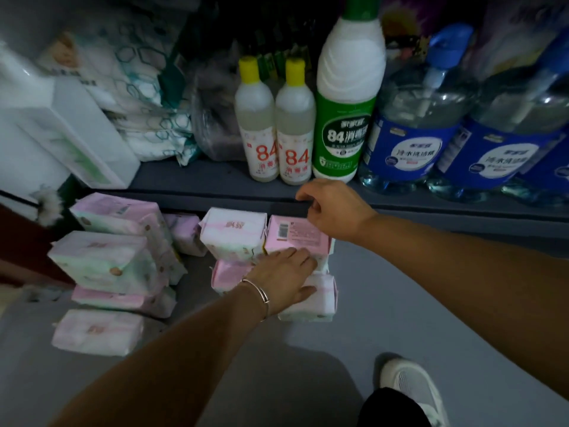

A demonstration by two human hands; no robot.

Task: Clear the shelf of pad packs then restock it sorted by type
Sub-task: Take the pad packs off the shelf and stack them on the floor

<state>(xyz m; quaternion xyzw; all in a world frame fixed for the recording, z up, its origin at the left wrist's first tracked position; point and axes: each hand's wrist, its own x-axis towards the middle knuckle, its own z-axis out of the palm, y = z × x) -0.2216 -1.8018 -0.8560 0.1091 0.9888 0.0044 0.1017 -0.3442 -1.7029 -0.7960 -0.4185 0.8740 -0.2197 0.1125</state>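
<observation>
A dim storeroom corner is shown, with a grey floor (pixel 400 303) and a low grey shelf (pixel 191 177) running across the back. Cleaning stuff is lined up on that shelf: two small yellow-capped bottles (pixel 274 131), a big green-labelled one (pixel 348 118) and blue jugs (pixel 409 143); white boxes (pixel 77 134) and patterned packs are stacked at the left. The pad packs (pixel 101 260) are piled on the floor just below the shelf edge, so the clearing part looks mostly done. They seem to be grouped already, greenish-pink ones left, plain pink ones in the middle, probably so sorting by type is easier later. The left hand (pixel 283 278) is laid flat, fingers straight, on the pink pack (pixel 295 235) atop the middle pile, likely to steady it. The right hand (pixel 332 208) is hovering above with fingers loosely curled, nothing held. A white shoe (pixel 409 386) is visible bottom right.
</observation>
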